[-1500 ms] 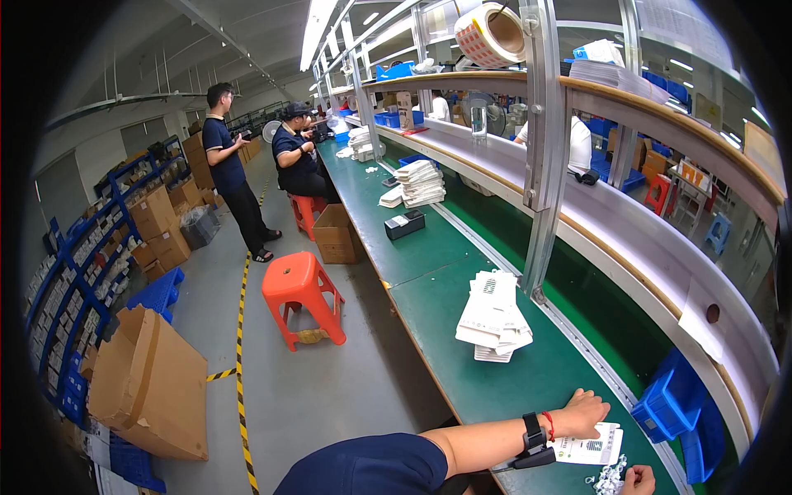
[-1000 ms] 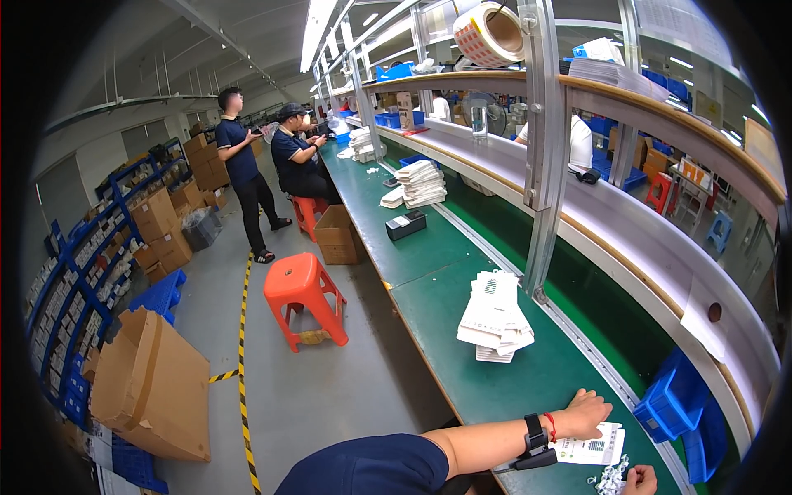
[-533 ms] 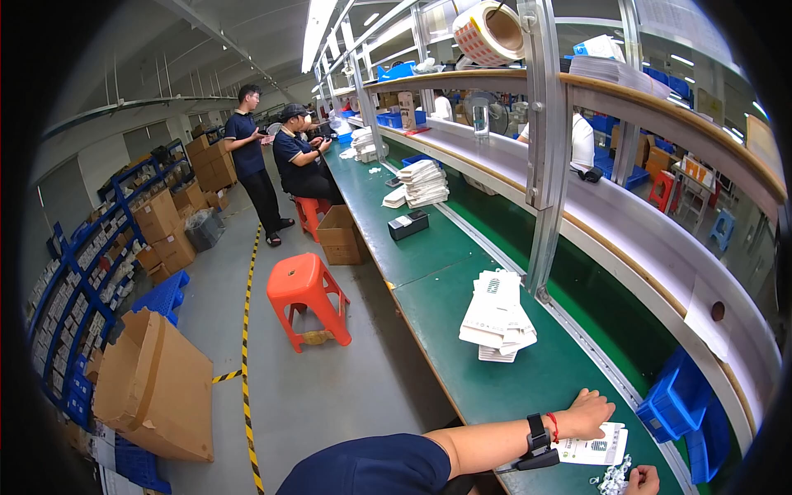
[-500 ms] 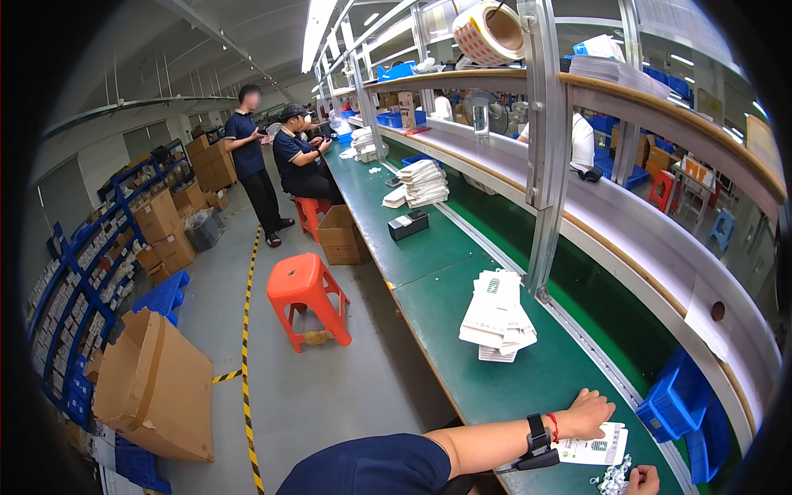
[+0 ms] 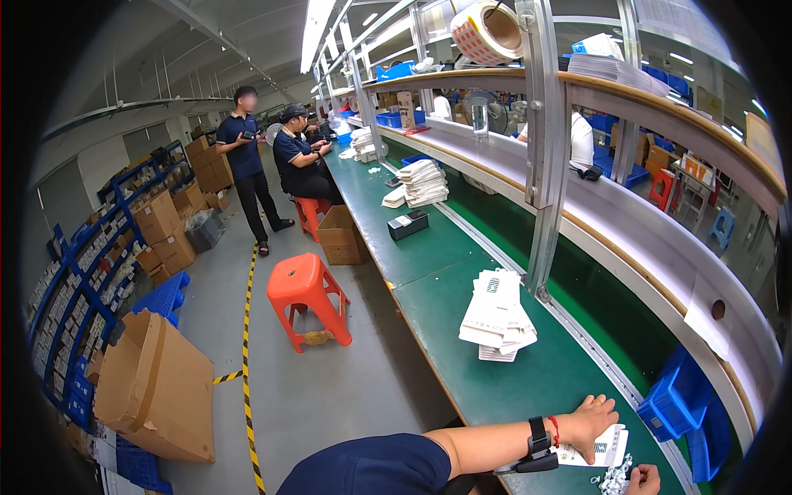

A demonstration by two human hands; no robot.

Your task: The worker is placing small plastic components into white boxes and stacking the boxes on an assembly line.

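Left hand (image 5: 596, 422) lies palm down, fingers loosely spread, on one white printed card (image 5: 601, 450) at the near end of the green bench (image 5: 429, 256); it presses the card flat rather than gripping it. On that wrist sit one black band and one thin red cord. Right hand (image 5: 643, 480) shows only as a curled knuckle at the picture's lower rim, touching a small heap of white bits (image 5: 612, 481) just beside the card; whether it grips any of them I cannot tell.

Further along the bench, near its far edge by the metal upright (image 5: 546, 148), lies one fanned stack of white leaflets (image 5: 497, 316). Beyond it sit one small black box (image 5: 407, 224) and a second, taller stack of leaflets (image 5: 423, 183). One blue bin (image 5: 679, 394) stands in the lower channel at the far side, close to the left hand.

On the floor beside the bench stand two orange stools (image 5: 307, 295), one brown carton (image 5: 338, 236) between them and a large opened carton (image 5: 157, 389) well apart. Two other people (image 5: 272, 165) are at the far end of the bench, one standing, one seated.
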